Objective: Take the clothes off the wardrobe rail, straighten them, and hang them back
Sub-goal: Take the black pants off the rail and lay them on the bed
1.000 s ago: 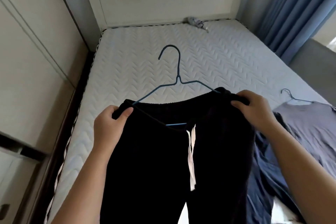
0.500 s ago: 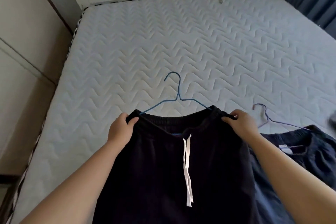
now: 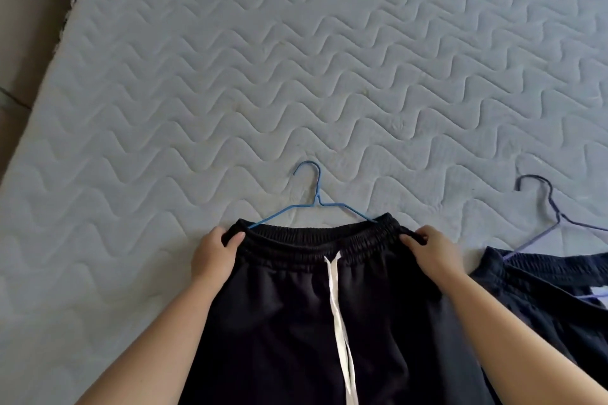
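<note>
Pinches the left end of the waistband (image 3: 316, 242) with the left hand (image 3: 214, 260), thumb on top, and the right end with the right hand (image 3: 434, 256), fingers curled over the edge. Holds the black trousers (image 3: 279, 332) stretched between both, probably to lay them flat and straight on the blue hanger (image 3: 315, 197), whose arms run inside the waist. Below everything, the quilted mattress (image 3: 296, 59). Just to the right, a navy garment (image 3: 543, 289) on a purple hanger (image 3: 547, 204). At far left, a beige panel (image 3: 23, 26).

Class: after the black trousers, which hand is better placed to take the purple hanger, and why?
Probably the right hand: its grip on the trousers is nearer the purple hanger; the left hand would have to cross the trousers.
</note>
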`<state>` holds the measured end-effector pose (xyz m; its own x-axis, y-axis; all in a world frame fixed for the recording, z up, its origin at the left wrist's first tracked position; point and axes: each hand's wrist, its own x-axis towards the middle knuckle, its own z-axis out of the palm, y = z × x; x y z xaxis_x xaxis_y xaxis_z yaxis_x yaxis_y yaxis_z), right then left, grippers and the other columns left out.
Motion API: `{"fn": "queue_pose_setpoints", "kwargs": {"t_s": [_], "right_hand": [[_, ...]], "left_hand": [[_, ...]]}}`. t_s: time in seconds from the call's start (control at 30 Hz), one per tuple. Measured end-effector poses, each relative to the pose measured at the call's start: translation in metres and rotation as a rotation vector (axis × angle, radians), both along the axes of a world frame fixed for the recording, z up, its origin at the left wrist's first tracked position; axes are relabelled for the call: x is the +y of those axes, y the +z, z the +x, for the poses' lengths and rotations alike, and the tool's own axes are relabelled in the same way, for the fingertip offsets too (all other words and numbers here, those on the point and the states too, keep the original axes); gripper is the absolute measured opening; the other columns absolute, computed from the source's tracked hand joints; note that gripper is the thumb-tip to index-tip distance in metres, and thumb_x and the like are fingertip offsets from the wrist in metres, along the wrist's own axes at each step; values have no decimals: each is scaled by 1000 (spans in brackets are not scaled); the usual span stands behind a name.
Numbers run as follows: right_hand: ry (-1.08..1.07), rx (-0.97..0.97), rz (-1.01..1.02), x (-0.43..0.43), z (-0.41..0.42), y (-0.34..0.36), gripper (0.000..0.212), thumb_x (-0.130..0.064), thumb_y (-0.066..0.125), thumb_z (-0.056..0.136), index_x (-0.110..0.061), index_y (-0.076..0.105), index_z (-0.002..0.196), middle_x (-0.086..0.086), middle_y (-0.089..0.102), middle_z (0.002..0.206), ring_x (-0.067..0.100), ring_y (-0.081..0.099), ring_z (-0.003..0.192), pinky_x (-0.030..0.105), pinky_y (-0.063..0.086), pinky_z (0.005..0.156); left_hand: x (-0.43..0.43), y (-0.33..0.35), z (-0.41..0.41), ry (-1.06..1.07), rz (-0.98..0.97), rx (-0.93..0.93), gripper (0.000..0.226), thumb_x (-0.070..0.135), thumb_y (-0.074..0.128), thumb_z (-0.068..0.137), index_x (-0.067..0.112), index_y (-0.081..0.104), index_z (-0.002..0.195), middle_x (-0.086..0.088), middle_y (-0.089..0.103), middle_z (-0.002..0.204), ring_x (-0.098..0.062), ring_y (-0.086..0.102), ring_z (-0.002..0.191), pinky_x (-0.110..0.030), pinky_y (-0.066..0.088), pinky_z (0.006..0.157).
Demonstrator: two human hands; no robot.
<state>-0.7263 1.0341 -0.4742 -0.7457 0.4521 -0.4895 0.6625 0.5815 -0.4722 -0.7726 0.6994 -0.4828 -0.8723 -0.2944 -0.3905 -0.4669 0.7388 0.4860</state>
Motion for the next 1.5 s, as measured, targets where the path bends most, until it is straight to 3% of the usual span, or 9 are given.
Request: {"fn": "queue_pose_setpoints", "kwargs": {"t_s": [0.23, 0.4, 0.47, 0.63, 0.8, 0.93, 1.17, 1.3, 1.5], "right_hand": [[12, -31, 47, 0, 1, -7, 32, -40, 54, 87, -10, 53, 100, 13, 65, 99, 31, 59, 90, 33, 40, 70], [39, -32, 17, -10, 21, 16, 48, -23, 51, 90, -2, 39, 132, 23, 46, 132, 37, 47, 119, 38, 39, 94], [42, -30, -6, -10, 44, 30, 51, -21, 51, 90, -4, 36, 136, 22, 43, 134, 38, 45, 120, 39, 39, 96], [0, -42, -62, -9, 136, 75, 46, -15, 55, 87, -7, 44, 130, 18, 53, 125, 31, 53, 112, 36, 41, 91], [-15, -104, -85, -15, 265, 108, 44, -15, 55, 87, -13, 47, 130, 9, 54, 128, 25, 55, 113, 33, 41, 93], [-152, -147, -157, -14, 360, 122, 37, -13, 55, 87, -10, 51, 123, 10, 60, 121, 18, 55, 94, 32, 43, 85], [-336, -299, -260, -9, 474, 141, 39, -17, 55, 87, -2, 50, 123, 17, 62, 118, 30, 58, 105, 34, 41, 83], [-298, -343, -314, 4, 510, 151, 36, -18, 56, 88, -1, 52, 119, 16, 63, 108, 27, 57, 92, 31, 40, 74], [-253, -346, -301, 24, 560, 168, 29, -20, 51, 90, -4, 55, 113, 12, 61, 91, 28, 58, 85, 28, 37, 63]], "left_hand": [[-7, 1, 5, -9, 51, -47, 38, 34, 54, 88, 10, 51, 117, -10, 58, 121, -31, 52, 112, -37, 41, 91], [-7, 35, 34, -221, -327, -104, 50, 38, 52, 88, 12, 42, 129, -15, 51, 126, -33, 45, 119, -40, 38, 95], [-8, 54, 60, -222, -340, -106, 51, 37, 50, 89, 12, 40, 132, -14, 49, 129, -32, 44, 120, -41, 37, 97], [-15, 98, 158, -45, -31, -93, 40, 27, 51, 90, 8, 48, 125, -10, 57, 119, -22, 56, 102, -35, 47, 85], [-4, 143, 283, 117, 135, -193, 31, 22, 49, 92, 9, 52, 119, -4, 59, 108, -13, 51, 89, -25, 38, 75], [8, 161, 375, 155, 170, -304, 23, 20, 49, 91, 11, 57, 111, -3, 62, 104, -17, 56, 87, -25, 39, 74], [-2, 182, 484, 5, 23, -519, 13, 26, 44, 89, 25, 56, 85, 0, 64, 91, -22, 61, 88, -32, 49, 79], [-9, 193, 524, 155, 128, -476, 20, 19, 46, 88, 26, 53, 72, -5, 68, 88, -24, 63, 82, -32, 47, 72], [-15, 194, 586, 177, 181, -532, 14, 21, 45, 89, 18, 56, 80, -11, 66, 95, -29, 63, 88, -30, 47, 72]]}}
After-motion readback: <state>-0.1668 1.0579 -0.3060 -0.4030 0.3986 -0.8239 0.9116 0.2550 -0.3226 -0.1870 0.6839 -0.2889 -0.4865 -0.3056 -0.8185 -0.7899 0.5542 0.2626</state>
